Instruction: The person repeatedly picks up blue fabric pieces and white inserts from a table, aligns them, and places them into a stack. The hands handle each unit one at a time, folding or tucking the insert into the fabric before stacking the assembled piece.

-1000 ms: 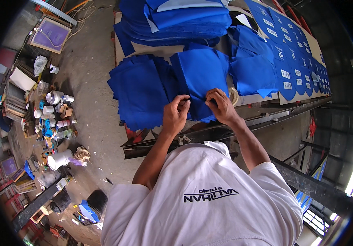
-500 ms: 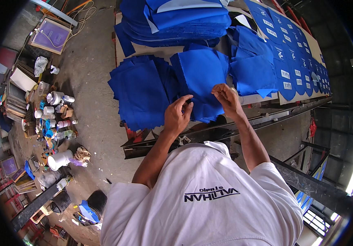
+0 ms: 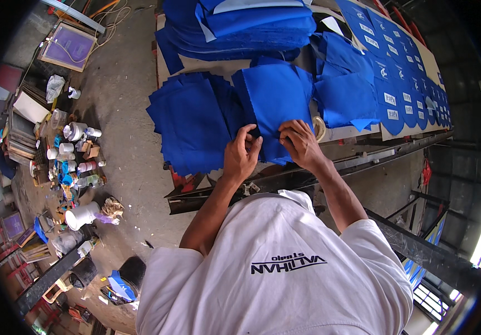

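A stack of blue fabric pieces (image 3: 274, 92) lies in front of me on the table, its top piece slightly bent at the near end. At its near left corner my left hand (image 3: 243, 152) is closed, thumb and fingers pinched on the fabric edge. My right hand (image 3: 302, 145) bends over the near right part of the same piece, fingers curled and pressed together on the cloth. Both fingertips partly hide the edge they hold. Beside my right wrist shows a beige ring-shaped roll (image 3: 319, 129).
More blue fabric stacks lie left (image 3: 193, 120) and right (image 3: 346, 97); a tall folded pile (image 3: 240, 33) stands behind. Printed blue panels (image 3: 399, 84) cover the far right board. A dark metal rail (image 3: 352, 167) runs along the near table edge. Buckets and jars (image 3: 81, 216) crowd the left floor.
My right hand has moved left and nearer to me, down onto the fabric, and its fingers have curled. The left hand has stayed nearly in place, its fingers a little more bent.
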{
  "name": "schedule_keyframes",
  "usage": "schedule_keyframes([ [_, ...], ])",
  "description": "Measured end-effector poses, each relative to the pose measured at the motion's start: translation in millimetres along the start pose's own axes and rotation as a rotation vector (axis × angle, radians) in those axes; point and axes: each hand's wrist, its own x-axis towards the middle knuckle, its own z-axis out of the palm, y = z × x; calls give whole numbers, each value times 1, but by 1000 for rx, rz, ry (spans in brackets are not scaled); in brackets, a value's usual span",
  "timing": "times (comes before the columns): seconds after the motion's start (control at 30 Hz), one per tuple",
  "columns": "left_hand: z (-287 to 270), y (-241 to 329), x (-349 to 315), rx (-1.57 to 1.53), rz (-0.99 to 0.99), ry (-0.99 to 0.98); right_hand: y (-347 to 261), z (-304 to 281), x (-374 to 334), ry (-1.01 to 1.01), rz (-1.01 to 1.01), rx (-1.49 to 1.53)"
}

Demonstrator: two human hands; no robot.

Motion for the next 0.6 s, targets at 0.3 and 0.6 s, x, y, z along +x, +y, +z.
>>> schedule_keyframes([
  [0.3, 2, 3, 1, 78, 110, 27, 18, -7, 4, 86, 134, 467],
  [0.6, -6, 8, 11, 369, 153, 19, 29, -16, -5, 177, 539, 949],
])
